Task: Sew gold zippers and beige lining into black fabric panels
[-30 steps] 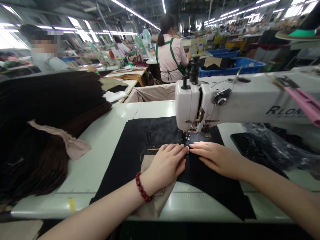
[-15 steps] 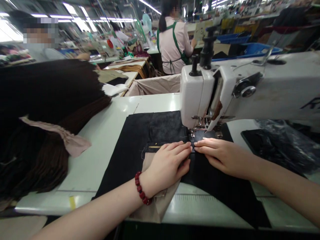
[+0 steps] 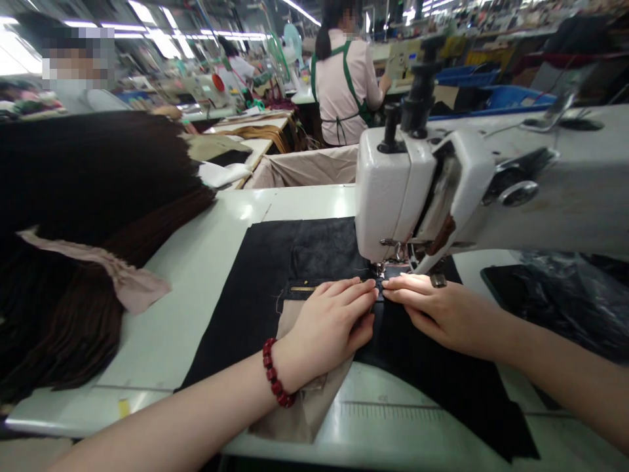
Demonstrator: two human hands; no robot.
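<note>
My left hand (image 3: 331, 321) lies flat on a black fabric panel (image 3: 230, 295), its fingers stretched toward the presser foot (image 3: 379, 269). A brass-toothed zipper (image 3: 302, 289) set in the panel runs under those fingers. Beige pocket cloth (image 3: 299, 413) hangs out beneath my left wrist, which wears a red bead bracelet. On the other side of the foot, my right hand (image 3: 437, 308) also rests flat on the panel. Its fingertips nearly meet the left ones just in front of the foot. The sewing machine head (image 3: 386, 196) stands above; the needle tip is hard to make out.
Stacked dark fabric (image 3: 93, 177) with a beige strip (image 3: 132, 282) rises at the left. Clear plastic wrap (image 3: 565, 301) and a dark phone-like object (image 3: 501, 285) lie at right. Ahead are a cloth-lined trough (image 3: 304, 169), blue bins (image 3: 521, 97) and co-workers (image 3: 341, 85).
The view has shifted slightly, so the machine head appears larger and further right. Both hands and the black panel stay almost in the same place, near the presser foot.
</note>
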